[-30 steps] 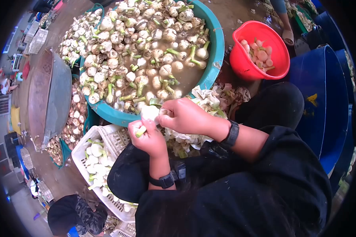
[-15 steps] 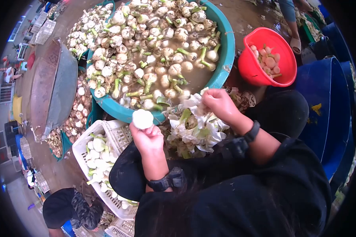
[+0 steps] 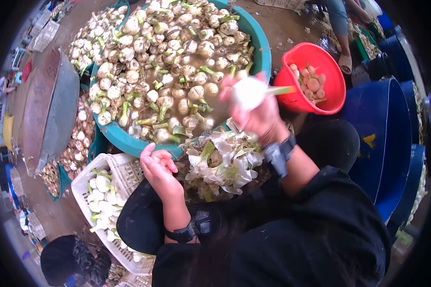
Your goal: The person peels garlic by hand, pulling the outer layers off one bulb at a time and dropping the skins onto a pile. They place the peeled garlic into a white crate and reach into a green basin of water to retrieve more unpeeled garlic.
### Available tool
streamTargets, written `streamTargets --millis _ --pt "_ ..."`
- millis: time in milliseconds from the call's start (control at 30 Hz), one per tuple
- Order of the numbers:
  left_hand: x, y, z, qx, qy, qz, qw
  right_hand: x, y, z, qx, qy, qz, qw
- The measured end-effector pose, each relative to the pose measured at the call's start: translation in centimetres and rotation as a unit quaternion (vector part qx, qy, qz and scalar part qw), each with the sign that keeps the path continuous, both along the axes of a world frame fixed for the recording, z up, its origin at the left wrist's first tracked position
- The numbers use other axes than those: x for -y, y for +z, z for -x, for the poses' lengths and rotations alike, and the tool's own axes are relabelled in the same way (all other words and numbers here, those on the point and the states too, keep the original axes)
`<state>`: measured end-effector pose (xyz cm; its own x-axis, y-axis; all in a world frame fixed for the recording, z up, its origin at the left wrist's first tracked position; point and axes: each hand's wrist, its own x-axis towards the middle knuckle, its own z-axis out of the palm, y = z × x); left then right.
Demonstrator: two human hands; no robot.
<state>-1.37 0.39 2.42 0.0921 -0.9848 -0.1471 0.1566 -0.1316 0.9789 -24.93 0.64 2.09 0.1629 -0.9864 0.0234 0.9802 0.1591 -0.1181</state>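
Observation:
My right hand (image 3: 261, 117) is raised over the near right rim of the green tub (image 3: 122, 138), closed around a peeled white garlic bulb (image 3: 250, 93). The bulb is smeared by motion, and its green stem points right toward the red bucket. Lower left, my left hand (image 3: 160, 168) is held up with nothing in it, fingers loosely curled and apart, beside the tub's near edge. Between my hands and lower lies a heap of papery garlic skins (image 3: 222, 162). Unpeeled garlic bulbs (image 3: 148, 62) with dirty skins fill the tub, several floating in murky water.
At the left, a white plastic crate (image 3: 84, 191) holds peeled bulbs. The red bucket (image 3: 335, 71), right of the tub, contains pale round pieces. Blue barrels (image 3: 373, 138) line the right side. A metal wheelbarrow (image 3: 62, 115) and other people are around me.
The peeled bulb has passed from my left hand to my right, which has turned over and risen. My left hand has opened. The whole view has shifted slightly.

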Motion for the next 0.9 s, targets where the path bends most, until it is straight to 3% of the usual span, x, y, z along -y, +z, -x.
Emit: streamTargets --millis 67,100,133,167,200,233,267,300,367,400,433,467,500,567,600,633,700,767,900 --pt "0.2 -0.2 0.3 -0.009 0.015 -0.043 0.999 2.2 -1.4 3.5 -0.220 -0.101 -0.108 0.964" --pt "0.6 -0.3 0.7 -0.019 0.021 -0.078 0.997 4.1 -4.5 5.2 -0.432 -0.092 -0.183 0.878" --pt "0.7 -0.6 1.4 -0.011 0.012 -0.082 0.996 5.2 -5.4 5.4 -0.681 -0.057 -0.208 0.700" --pt "0.8 -0.9 1.9 -0.004 -0.012 -0.063 0.998 7.5 -11.6 7.1 -0.889 0.005 -0.135 0.437" --pt "0.8 -1.3 2.3 0.014 -0.023 -0.054 0.998 7.1 -11.1 5.7 -0.951 0.076 -0.150 0.258" --pt "0.9 -1.7 2.6 0.033 -0.031 -0.045 0.998 6.7 -12.4 5.1 -0.984 0.115 -0.077 0.116" --pt "1.0 -2.0 2.7 0.040 -0.037 -0.052 0.997 7.6 -16.1 5.3 -0.989 0.120 -0.056 0.068" --pt "1.1 -2.9 2.5 0.068 -0.027 -0.053 0.996 8.1 -15.6 4.5 -0.989 0.121 -0.044 0.068" --pt "1.2 -4.1 1.5 0.102 -0.051 -0.079 0.990 8.3 -12.6 1.5 -0.960 0.206 -0.030 0.188" --pt "1.1 -3.8 2.1 0.121 -0.077 -0.141 0.980 7.2 -10.5 -1.0 -0.862 0.131 -0.077 0.484" --pt "0.9 -3.4 3.0 0.138 -0.103 -0.205 0.964 5.6 -8.4 -3.6 -0.672 0.050 -0.121 0.729" --pt "0.9 -3.5 2.9 0.128 -0.153 -0.238 0.951 4.4 -6.3 -5.9 -0.644 0.034 -0.136 0.752" --pt "0.9 -3.1 3.3 0.085 -0.119 -0.252 0.957 3.4 -4.6 -7.7 -0.615 0.016 -0.149 0.774" --pt "1.5 -3.0 1.8 0.030 -0.111 -0.236 0.965 1.4 -3.1 -9.6 -0.753 -0.109 0.071 0.646" --pt "2.1 -3.4 1.6 0.116 -0.061 -0.171 0.977 1.1 -2.8 -9.7 -0.785 -0.175 0.191 0.563" --pt "2.0 -3.2 1.1 0.077 -0.030 -0.248 0.965 0.6 -2.3 -9.6 -0.785 -0.174 0.190 0.564" --pt "1.7 -3.9 0.7 0.107 -0.096 -0.192 0.971 -0.9 -1.2 -9.3 -0.904 -0.021 0.281 0.321" --pt "1.6 -4.0 0.8 0.099 -0.128 -0.192 0.968 -1.6 -0.7 -9.2 -0.912 0.000 0.288 0.292" --pt "1.6 -5.1 1.1 0.075 -0.184 -0.213 0.957 -1.6 -1.9 -8.7 -0.917 0.009 0.226 0.329"
